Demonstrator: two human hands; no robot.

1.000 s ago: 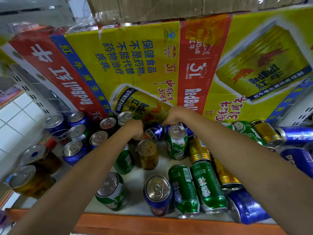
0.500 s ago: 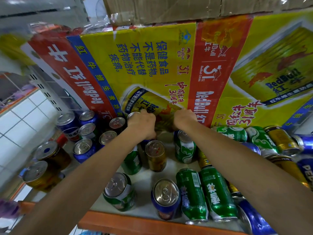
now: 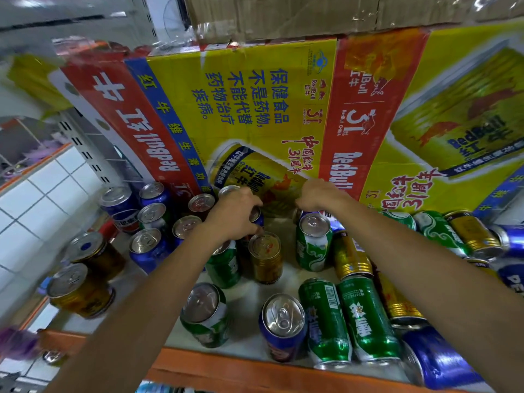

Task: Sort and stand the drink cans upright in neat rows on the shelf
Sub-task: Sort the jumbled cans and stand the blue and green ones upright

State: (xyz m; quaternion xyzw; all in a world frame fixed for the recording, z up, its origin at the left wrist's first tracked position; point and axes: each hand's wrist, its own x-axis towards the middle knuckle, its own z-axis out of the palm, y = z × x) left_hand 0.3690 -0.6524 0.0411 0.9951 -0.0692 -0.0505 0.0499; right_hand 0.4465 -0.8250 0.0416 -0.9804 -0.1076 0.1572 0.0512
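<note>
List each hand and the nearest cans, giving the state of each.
left hand, grips the rear blue can
right hand, fingers curled by the carton, grip unclear
gold can, upright
middle green can, upright
barcoded green can, lying on its side
front blue can, upright

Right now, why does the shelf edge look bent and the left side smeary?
Head view: the wide-angle lens bows the orange shelf edge and the yellow carton; the left and top margins are blurred; light glares off the lid of the front blue can; the middle gold can is sharp.
</note>
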